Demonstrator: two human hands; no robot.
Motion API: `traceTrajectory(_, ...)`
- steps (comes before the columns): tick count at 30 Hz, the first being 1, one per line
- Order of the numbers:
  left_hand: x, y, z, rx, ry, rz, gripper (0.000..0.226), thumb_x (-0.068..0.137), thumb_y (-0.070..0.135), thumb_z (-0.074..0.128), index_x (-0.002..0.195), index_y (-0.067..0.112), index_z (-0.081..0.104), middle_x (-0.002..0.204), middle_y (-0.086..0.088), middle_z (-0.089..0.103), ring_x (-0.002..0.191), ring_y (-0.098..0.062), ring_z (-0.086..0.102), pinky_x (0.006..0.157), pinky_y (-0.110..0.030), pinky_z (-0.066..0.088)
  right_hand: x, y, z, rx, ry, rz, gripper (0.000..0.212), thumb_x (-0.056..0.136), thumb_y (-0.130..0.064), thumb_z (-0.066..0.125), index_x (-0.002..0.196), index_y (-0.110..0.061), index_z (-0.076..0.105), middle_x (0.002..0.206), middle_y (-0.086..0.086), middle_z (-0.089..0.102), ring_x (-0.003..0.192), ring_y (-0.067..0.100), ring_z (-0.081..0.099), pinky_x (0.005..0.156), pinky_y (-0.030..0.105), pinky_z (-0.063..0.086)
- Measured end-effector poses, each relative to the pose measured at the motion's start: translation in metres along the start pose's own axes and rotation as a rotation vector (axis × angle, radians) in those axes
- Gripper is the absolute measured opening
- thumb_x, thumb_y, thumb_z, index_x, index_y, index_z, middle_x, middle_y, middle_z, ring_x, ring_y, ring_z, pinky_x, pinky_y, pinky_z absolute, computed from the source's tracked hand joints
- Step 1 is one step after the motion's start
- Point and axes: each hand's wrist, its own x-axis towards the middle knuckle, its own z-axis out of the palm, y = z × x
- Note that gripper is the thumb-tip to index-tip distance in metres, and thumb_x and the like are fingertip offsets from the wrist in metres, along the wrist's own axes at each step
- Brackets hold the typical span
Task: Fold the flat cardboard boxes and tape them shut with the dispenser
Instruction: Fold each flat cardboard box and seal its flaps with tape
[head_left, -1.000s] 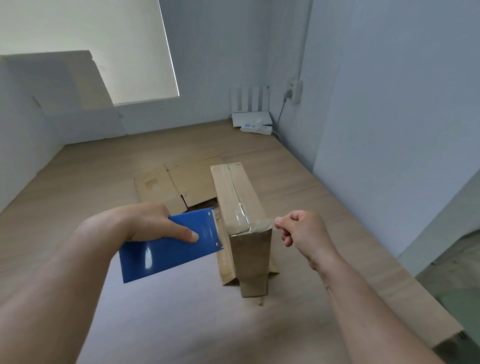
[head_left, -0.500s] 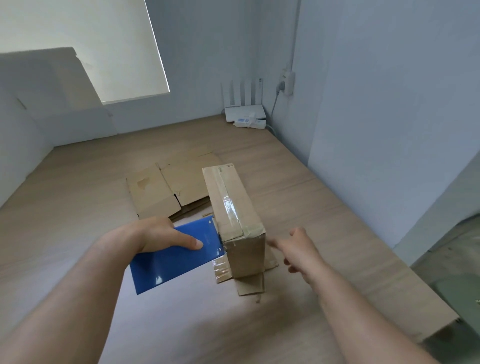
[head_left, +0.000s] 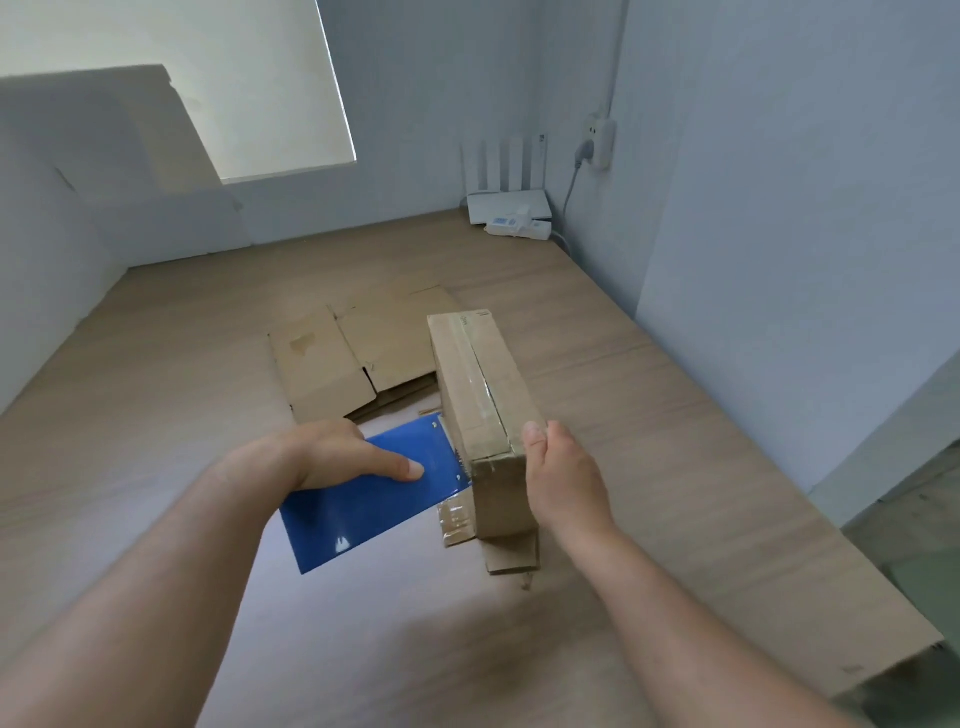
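Your left hand (head_left: 332, 457) grips the blue tape dispenser (head_left: 374, 499), thumb flat on its plate, fingers curled out of sight beneath. Its front edge sits just beside the near left corner of the cardboard box (head_left: 467, 384). The box stands folded on the wooden table (head_left: 156, 441), with clear tape (head_left: 485, 387) running along its top seam. Your right hand (head_left: 563, 478) presses against the box's near right corner, thumb up on the top edge, fingers loose, clamping nothing. Flat cardboard (head_left: 332, 364) lies behind the box.
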Motion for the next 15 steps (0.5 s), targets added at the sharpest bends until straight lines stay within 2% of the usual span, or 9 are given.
traceTrajectory(4, -0.001, -0.014, -0.003, -0.031, -0.09, -0.016, 0.07, 0.049, 0.077, 0.072, 0.093, 0.022, 0.069, 0.096, 0.0, 0.071, 0.091, -0.021, 0.067, 0.096, -0.04, 0.047, 0.001, 0.001, -0.002, 0.006, -0.028, 0.002, 0.033, 0.103, -0.035, 0.029, 0.094, -0.009, 0.048, 0.105, 0.018, 0.061, 0.1, 0.035, 0.055, 0.074, 0.036, 0.035)
traceTrajectory(7, 0.001, -0.023, -0.008, -0.094, -0.218, 0.02, 0.087, 0.031, 0.078, 0.076, 0.095, 0.02, 0.072, 0.092, 0.0, 0.075, 0.087, -0.022, 0.072, 0.093, -0.04, 0.051, 0.002, 0.001, -0.003, 0.023, -0.041, -0.02, 0.027, 0.103, -0.033, 0.03, 0.087, -0.013, 0.041, 0.102, 0.018, 0.06, 0.098, 0.036, 0.054, 0.069, 0.034, 0.028)
traceTrajectory(11, -0.002, -0.028, -0.019, -0.144, -0.274, 0.024, 0.082, 0.037, 0.065, 0.078, 0.1, 0.012, 0.072, 0.094, -0.005, 0.076, 0.086, -0.024, 0.073, 0.081, -0.035, 0.052, 0.005, -0.001, -0.004, 0.041, -0.054, -0.018, 0.028, 0.103, -0.032, 0.031, 0.084, -0.013, 0.039, 0.1, 0.017, 0.06, 0.089, 0.033, 0.051, 0.068, 0.032, 0.027)
traceTrajectory(15, -0.006, -0.027, -0.021, -0.13, -0.269, -0.04, 0.08, 0.037, 0.064, 0.079, 0.099, 0.014, 0.073, 0.094, -0.004, 0.076, 0.086, -0.024, 0.073, 0.084, -0.035, 0.052, 0.003, -0.005, -0.001, 0.038, -0.07, -0.046, 0.027, 0.103, -0.032, 0.031, 0.085, -0.013, 0.04, 0.1, 0.017, 0.06, 0.09, 0.032, 0.052, 0.068, 0.032, 0.028)
